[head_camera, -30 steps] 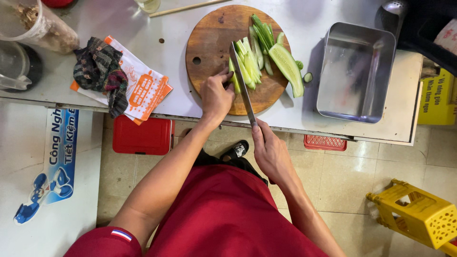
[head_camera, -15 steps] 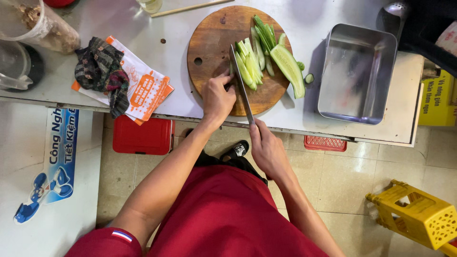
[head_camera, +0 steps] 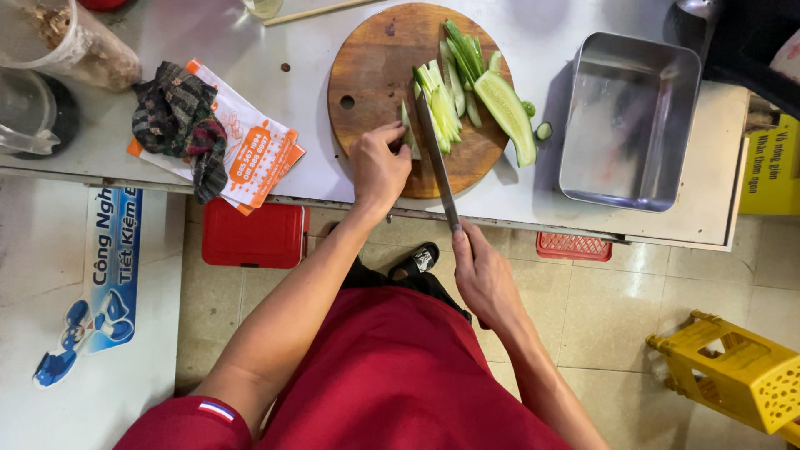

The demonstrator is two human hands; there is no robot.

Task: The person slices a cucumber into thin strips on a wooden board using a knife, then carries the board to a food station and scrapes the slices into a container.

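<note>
Right hand [head_camera: 483, 279]: clenched on knife [head_camera: 437, 162] handle, blade lying across the round wooden cutting board [head_camera: 375, 75]. Left hand [head_camera: 379, 162]: fingertips pinning one cucumber strip [head_camera: 408, 133] beside the blade. More cucumber strips [head_camera: 467, 83] just right. Steel tray [head_camera: 629, 117] farther right on desk [head_camera: 283, 33].
</note>
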